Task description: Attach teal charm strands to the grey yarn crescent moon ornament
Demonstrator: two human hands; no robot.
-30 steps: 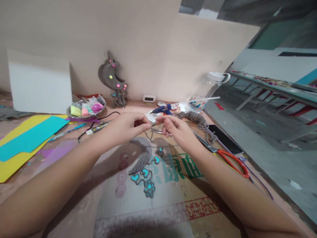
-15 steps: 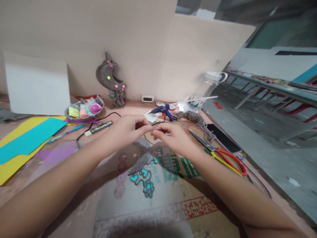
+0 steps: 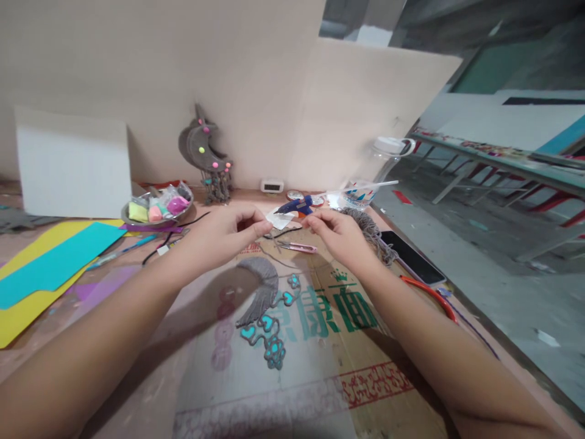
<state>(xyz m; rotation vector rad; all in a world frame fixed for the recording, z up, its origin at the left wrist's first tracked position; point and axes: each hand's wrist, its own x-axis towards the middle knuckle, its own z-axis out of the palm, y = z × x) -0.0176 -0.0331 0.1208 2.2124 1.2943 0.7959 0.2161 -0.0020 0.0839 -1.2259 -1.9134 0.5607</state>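
Observation:
My left hand [image 3: 231, 235] is raised above the cardboard [image 3: 315, 378], thumb and forefinger pinched together. To its right, my right hand [image 3: 336, 235] makes a similar pinch, with a gap between the hands. Whatever sits in either pinch is too fine to make out. Below the gap lie pink-handled thread snips [image 3: 299, 247] and a thin grey yarn strand [image 3: 280, 262]. Closer to me, a grey crescent moon piece [image 3: 262, 280] rests flat, trimmed with turquoise-filled hearts and flowers [image 3: 274, 352]. Behind the hands, a blue glue gun [image 3: 297, 206] lies on white paper [image 3: 280, 219].
At right are a grey yarn bundle [image 3: 368, 228], a phone [image 3: 411, 256], orange-handled scissors [image 3: 434, 296] and a clear bottle [image 3: 375, 164]. A bowl of clay packets [image 3: 158, 213] and coloured sheets [image 3: 59, 262] lie left. A finished-looking moon [image 3: 201, 149] leans on the wall.
My hands have moved apart from touching fingertips, the right one shifting rightward. The thread snips now show between them. My right forearm covers more of the scissors.

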